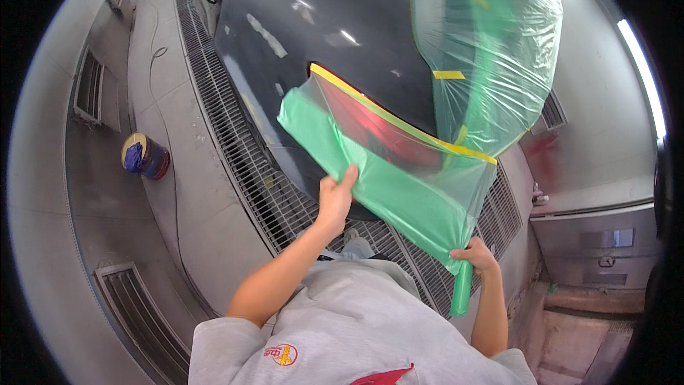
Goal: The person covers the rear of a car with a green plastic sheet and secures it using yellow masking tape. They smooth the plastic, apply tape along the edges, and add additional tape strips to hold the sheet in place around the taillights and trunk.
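A sheet of green masking film (410,203) hangs from yellow tape (427,137) stuck along the edge of a dark car body (356,14). Through its clear upper part shows a red tail light (381,128). My left hand (336,201) is closed on the film's lower edge near the middle, thumb on top. My right hand (476,254) pinches the gathered film at its right end, where a rolled green tail (462,291) hangs below the fingers. The fingers under the film are hidden.
More translucent film (499,57) covers the car's right side, held by yellow tape pieces. A floor grate (221,110) runs along the car's left. Beyond it stand a can with a purple lump on top (146,155) and a loose hose (174,192). Walls with vents (135,306) enclose the space.
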### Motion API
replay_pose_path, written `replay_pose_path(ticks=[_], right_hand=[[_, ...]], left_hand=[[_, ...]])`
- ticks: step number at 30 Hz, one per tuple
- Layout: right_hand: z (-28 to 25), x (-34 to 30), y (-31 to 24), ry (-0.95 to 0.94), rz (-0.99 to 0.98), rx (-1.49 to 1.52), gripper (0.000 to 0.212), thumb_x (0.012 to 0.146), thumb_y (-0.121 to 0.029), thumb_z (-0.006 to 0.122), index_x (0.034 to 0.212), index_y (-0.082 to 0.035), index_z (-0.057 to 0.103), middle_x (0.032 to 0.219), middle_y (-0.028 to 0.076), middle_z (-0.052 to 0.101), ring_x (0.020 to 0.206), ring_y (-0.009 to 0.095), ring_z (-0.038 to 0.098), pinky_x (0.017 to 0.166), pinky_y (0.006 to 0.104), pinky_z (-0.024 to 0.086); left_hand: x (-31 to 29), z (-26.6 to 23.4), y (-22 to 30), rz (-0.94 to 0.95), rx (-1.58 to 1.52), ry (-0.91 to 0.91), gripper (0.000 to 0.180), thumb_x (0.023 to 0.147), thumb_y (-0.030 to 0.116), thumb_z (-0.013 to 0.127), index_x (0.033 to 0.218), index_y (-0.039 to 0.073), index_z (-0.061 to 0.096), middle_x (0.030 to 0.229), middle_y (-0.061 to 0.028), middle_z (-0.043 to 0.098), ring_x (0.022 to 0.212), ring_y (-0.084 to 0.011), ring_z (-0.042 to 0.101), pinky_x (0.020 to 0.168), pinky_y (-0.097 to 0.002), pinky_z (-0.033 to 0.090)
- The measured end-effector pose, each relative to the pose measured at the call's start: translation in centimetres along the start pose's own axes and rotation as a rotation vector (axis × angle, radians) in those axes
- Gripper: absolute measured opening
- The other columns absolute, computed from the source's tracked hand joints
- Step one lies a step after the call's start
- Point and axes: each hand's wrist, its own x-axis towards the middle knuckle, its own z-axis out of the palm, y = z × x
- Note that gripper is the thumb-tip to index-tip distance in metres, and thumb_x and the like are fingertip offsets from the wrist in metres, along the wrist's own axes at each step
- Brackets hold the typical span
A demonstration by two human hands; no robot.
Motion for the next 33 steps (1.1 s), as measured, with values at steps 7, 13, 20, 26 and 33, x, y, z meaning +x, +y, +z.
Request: replay_pose_path(ticks=[7, 13, 20, 26, 33], right_hand=[[0.0, 0.7, 0.5, 0.058, 0.012, -0.212, 0.024, 0.079, -0.007, 0.088, 0.097, 0.005, 0.077, 0.087, 0.005, 0.073, 0.073, 0.013, 0.065, 0.067, 0.0326, 0.052], [-0.4, 2.2, 1.9, 0.25, -0.094, -0.512, 0.017, 0.083, -0.008, 0.083, 0.087, 0.007, 0.076, 0.075, 0.003, 0.067, 0.065, 0.012, 0.058, 0.062, 0.0329, 0.048], [-1.3, 5.5, 4.7, 0.197, -0.113, -0.639, 0.017, 0.083, -0.011, 0.082, 0.088, 0.005, 0.076, 0.071, 0.002, 0.065, 0.064, 0.009, 0.055, 0.06, 0.0313, 0.044], [-4.0, 7.9, 3.2, 0.081, -0.146, -0.678, 0.031, 0.079, -0.022, 0.088, 0.073, 0.004, 0.072, 0.061, 0.008, 0.055, 0.058, 0.016, 0.049, 0.056, 0.0411, 0.041], [-6.2, 10.6, 1.3, 0.022, -0.08, -0.731, 0.096, 0.067, -0.03, 0.095, 0.145, 0.007, 0.055, 0.139, 0.027, 0.063, 0.133, 0.039, 0.058, 0.111, 0.0448, 0.048]], left_hand=[[0.8, -5.8, 0.5, -0.146, -0.2, -0.196, 0.04, 0.101, 0.023, 0.07, 0.129, -0.004, 0.06, 0.124, -0.0115, 0.071, 0.11, -0.0222, 0.071, 0.096, -0.0374, 0.058], [3.8, -8.4, 2.4, -0.027, -0.29, 0.037, 0.033, 0.099, 0.026, 0.074, 0.12, 0.001, 0.065, 0.113, -0.008, 0.074, 0.098, -0.0169, 0.07, 0.083, -0.0312, 0.055], [1.0, -15.2, -3.7, -0.176, -0.335, 0.075, 0.018, 0.1, 0.02, 0.071, 0.111, 0.008, 0.063, 0.097, 0.0005, 0.069, 0.082, -0.0117, 0.064, 0.075, -0.0272, 0.054], [1.3, -15.5, -0.8, 0.059, -0.222, 0.097, 0.015, 0.1, 0.017, 0.072, 0.092, 0.012, 0.061, 0.075, 0.0056, 0.056, 0.064, -0.0064, 0.051, 0.059, -0.0221, 0.043], [-0.9, -15.2, 1.4, 0.073, -0.325, 0.118, 0.006, 0.104, 0.012, 0.063, 0.103, 0.007, 0.06, 0.079, 0.003, 0.06, 0.06, -0.0073, 0.052, 0.053, -0.0208, 0.043]])
